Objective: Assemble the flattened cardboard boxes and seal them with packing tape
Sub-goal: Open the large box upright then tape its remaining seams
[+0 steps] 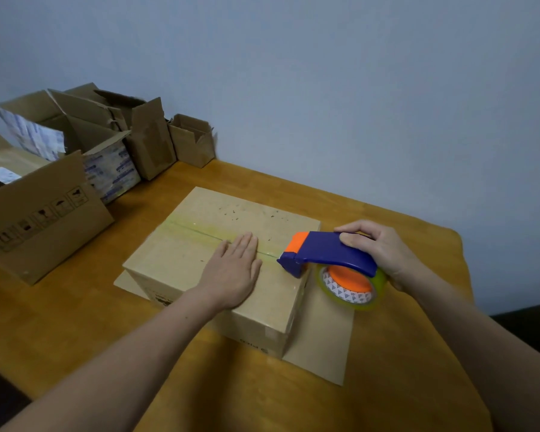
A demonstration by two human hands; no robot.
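Observation:
A closed cardboard box sits in the middle of the wooden table. A strip of clear yellowish tape runs along its top seam. My left hand lies flat, fingers straight, pressing on the box top over the seam. My right hand grips the handle of a blue and orange tape dispenser. The dispenser's nose touches the right end of the box top, and its tape roll hangs past the box's right edge.
Several open and half-folded cardboard boxes crowd the table's back left, with a larger box in front of them. A box flap lies flat on the table at the right of the taped box. A grey wall stands behind.

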